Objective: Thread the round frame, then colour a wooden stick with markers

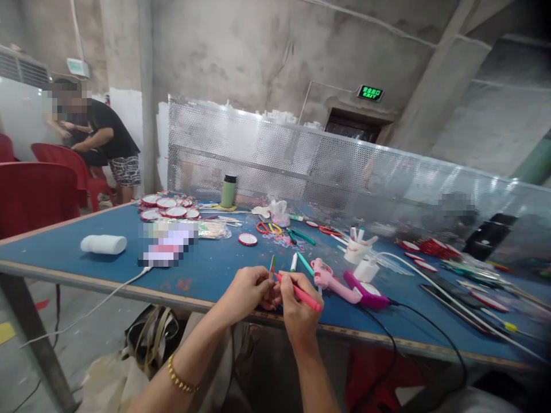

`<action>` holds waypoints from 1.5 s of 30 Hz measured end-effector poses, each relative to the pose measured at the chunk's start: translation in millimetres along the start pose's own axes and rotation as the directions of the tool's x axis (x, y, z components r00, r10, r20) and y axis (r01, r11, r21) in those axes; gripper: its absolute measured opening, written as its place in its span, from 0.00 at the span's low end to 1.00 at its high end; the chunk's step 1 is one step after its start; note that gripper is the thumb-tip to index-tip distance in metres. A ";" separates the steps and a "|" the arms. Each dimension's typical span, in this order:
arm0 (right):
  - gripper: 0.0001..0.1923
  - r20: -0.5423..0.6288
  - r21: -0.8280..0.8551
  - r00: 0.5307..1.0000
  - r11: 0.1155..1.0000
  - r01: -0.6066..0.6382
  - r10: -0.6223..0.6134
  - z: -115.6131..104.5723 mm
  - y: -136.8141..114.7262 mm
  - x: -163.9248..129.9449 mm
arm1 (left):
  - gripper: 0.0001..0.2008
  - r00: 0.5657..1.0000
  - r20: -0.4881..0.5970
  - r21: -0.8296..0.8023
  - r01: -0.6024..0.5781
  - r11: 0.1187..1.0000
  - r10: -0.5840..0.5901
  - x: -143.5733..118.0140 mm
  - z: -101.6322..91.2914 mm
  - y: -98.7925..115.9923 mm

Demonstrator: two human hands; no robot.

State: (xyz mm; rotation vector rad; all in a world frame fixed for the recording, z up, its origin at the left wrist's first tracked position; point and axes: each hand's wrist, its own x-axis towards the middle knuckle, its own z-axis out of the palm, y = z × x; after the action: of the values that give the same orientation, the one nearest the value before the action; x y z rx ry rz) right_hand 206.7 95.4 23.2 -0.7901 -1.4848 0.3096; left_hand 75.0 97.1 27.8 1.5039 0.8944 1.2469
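My left hand (247,289) is closed at the table's front edge, pinching a small flat stick (272,263) that stands upright and is green toward its top. In my right hand (298,312) is a pinkish-red marker pen (307,298), its tip pointing left at the stick. The two hands are almost touching. Just beyond them lie a white-and-green marker (294,262) and a teal pen (305,263). A pink glue gun (329,280) rests right of my right hand, beside a purple device (365,291).
Round red-rimmed discs (176,212) are piled at the back left near a green bottle (229,192). A white bottle (103,244) lies at left. Pliers (300,236) and a white pen cup (356,251) stand beyond my hands. Cables cross the right side. A person (107,129) bends over behind red chairs.
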 end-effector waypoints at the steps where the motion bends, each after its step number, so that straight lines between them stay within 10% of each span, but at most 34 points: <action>1: 0.12 0.000 -0.002 1.000 1.000 0.005 -0.005 0.0 -0.4 0.1 | 0.10 1.000 0.002 -0.002 0.001 1.000 -0.001 0.2 -0.1 0.0; 45: 0.14 -0.024 -0.037 1.000 0.999 -0.005 0.004 -0.3 -1.4 -0.4 | 0.13 0.999 0.007 -0.037 0.054 0.998 -0.054 -3.7 0.7 10.3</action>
State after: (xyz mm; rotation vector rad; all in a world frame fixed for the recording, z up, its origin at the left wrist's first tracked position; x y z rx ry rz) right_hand 206.5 94.1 23.8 -0.8243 -1.4701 0.2763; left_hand 74.5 90.6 36.7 1.4449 0.8976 1.2128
